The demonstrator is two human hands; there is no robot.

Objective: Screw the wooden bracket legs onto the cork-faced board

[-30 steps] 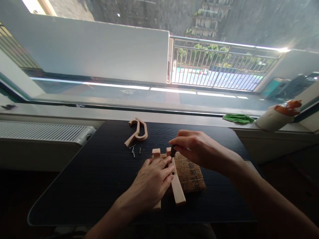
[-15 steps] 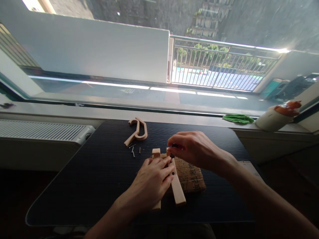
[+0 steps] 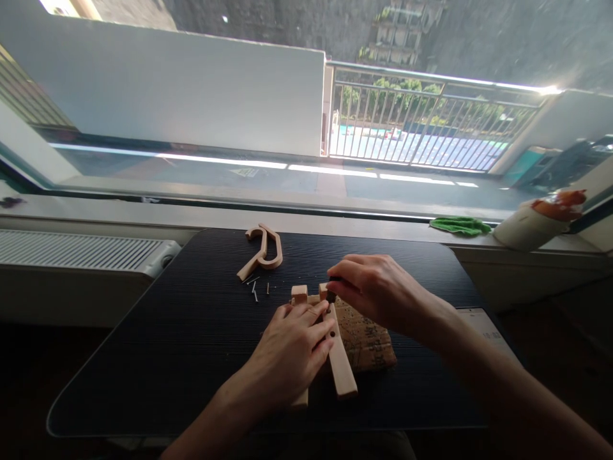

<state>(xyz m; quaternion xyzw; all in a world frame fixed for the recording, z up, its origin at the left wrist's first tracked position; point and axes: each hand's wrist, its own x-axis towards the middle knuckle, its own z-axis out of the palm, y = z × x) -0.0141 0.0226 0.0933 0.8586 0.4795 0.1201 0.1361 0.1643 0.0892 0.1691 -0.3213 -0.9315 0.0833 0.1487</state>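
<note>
My left hand [image 3: 290, 350] lies closed over a pair of light wooden bars [image 3: 343, 368] on the black table [image 3: 191, 345], pressing them down. My right hand [image 3: 378, 291] is closed in a pinch on a small dark tool [image 3: 332, 294], whose tip touches the far end of the right-hand bar. A brown printed paper or cork sheet [image 3: 366, 338] lies under the bars. Farther off to the left a curved wooden piece [image 3: 263, 252] rests on the table, with several small screws [image 3: 258, 291] just in front of it.
A white radiator [image 3: 81, 252] runs along the left. The window sill behind the table carries a green cloth [image 3: 457, 225] and a white pot [image 3: 524, 230] at the right. Beyond the glass are a balcony wall and railing [image 3: 421, 121].
My right hand has turned and shifted slightly at the far end of the bar, the tool staying at the same spot. My left hand has kept still.
</note>
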